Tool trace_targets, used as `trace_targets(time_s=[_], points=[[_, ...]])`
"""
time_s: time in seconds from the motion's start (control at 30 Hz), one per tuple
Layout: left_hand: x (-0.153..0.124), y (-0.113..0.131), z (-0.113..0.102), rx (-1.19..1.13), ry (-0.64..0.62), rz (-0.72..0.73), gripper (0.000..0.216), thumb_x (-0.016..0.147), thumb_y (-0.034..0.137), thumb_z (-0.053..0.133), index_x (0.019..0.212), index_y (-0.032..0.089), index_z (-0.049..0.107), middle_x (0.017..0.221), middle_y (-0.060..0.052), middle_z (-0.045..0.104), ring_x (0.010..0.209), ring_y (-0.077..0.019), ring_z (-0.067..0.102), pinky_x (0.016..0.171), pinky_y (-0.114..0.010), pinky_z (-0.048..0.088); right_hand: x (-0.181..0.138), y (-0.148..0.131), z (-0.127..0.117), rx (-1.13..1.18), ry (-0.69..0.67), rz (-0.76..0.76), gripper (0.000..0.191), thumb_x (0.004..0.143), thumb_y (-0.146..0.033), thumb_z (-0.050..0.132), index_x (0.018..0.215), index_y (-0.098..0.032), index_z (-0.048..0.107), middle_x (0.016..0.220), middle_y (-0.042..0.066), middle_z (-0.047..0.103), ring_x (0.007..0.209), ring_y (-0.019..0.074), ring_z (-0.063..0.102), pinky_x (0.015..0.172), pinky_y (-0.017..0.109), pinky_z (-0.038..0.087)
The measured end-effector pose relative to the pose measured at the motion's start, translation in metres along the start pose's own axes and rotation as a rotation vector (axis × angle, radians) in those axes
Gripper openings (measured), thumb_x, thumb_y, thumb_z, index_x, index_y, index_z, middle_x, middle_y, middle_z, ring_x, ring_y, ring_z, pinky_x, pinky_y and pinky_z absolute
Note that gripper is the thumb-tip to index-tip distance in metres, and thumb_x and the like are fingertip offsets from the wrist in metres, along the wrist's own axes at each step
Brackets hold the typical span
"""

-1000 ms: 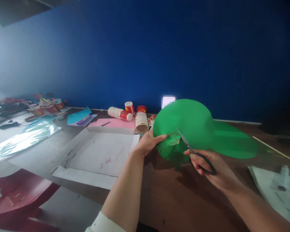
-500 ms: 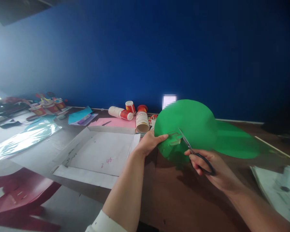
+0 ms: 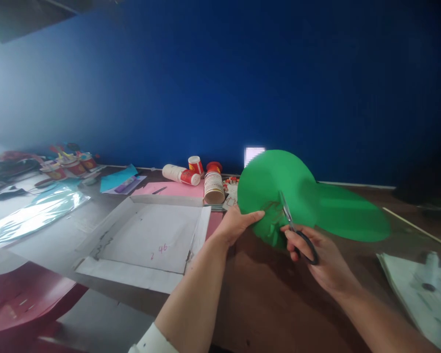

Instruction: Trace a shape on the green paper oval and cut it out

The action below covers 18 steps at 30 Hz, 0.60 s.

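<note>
A round sheet of green paper (image 3: 275, 171) is held up off the table by my left hand (image 3: 238, 224), the thumb pressed on its front and the fingers behind it. In the grip of my right hand (image 3: 312, 250) is a pair of scissors (image 3: 290, 215) with black handles. Its blades point up and lie at the lower middle of the sheet, by a cut area with a loose flap. Whether the blades bite the paper I cannot tell. Another green paper piece (image 3: 353, 213) lies on the table behind, to the right.
A shallow white box lid (image 3: 139, 235) lies left of my arm. Behind it are pink paper (image 3: 176, 189), paper cups (image 3: 213, 186) and blue paper (image 3: 118, 177). On the right are a thin stick (image 3: 419, 228) and a notepad (image 3: 411, 284) with a small bottle (image 3: 430, 269). A red chair (image 3: 29, 294) stands lower left.
My left thumb has shifted inward over the green sheet, which has turned slightly. The scissors now stand more upright, and the cut flap at the bottom has bent.
</note>
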<state>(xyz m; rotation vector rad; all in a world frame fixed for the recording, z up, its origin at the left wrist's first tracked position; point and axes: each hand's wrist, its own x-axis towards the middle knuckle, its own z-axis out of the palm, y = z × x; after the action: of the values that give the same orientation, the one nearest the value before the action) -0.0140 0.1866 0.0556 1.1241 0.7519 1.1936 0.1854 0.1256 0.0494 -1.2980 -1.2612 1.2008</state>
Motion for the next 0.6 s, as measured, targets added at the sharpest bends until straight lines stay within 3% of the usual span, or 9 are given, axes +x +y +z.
trace_targets(time_s=[0.27, 0.6], points=[[-0.004, -0.016, 0.018, -0.089, 0.072, -0.094, 0.052, 0.066, 0.043, 0.089, 0.106, 0.014, 0.076, 0.114, -0.013, 0.076, 0.1, -0.0278, 0.071, 0.094, -0.041, 0.054, -0.005, -0.012, 0.006, -0.065, 0.126, -0.047, 0.047, 0.072, -0.064, 0.076, 0.087, -0.02, 0.071, 0.063, -0.001, 0.064, 0.053, 0.0144, 0.059, 0.054, 0.028, 0.049], [-0.006, -0.012, 0.022, -0.232, 0.042, -0.207, 0.056, 0.06, 0.039, 0.092, 0.106, 0.011, 0.076, 0.097, -0.013, 0.077, 0.079, -0.0221, 0.07, 0.079, -0.036, 0.057, -0.007, -0.013, 0.006, -0.124, 0.135, -0.059, 0.043, 0.073, -0.06, 0.076, 0.089, -0.02, 0.071, 0.054, -0.002, 0.062, 0.05, 0.015, 0.056, 0.047, 0.027, 0.044]])
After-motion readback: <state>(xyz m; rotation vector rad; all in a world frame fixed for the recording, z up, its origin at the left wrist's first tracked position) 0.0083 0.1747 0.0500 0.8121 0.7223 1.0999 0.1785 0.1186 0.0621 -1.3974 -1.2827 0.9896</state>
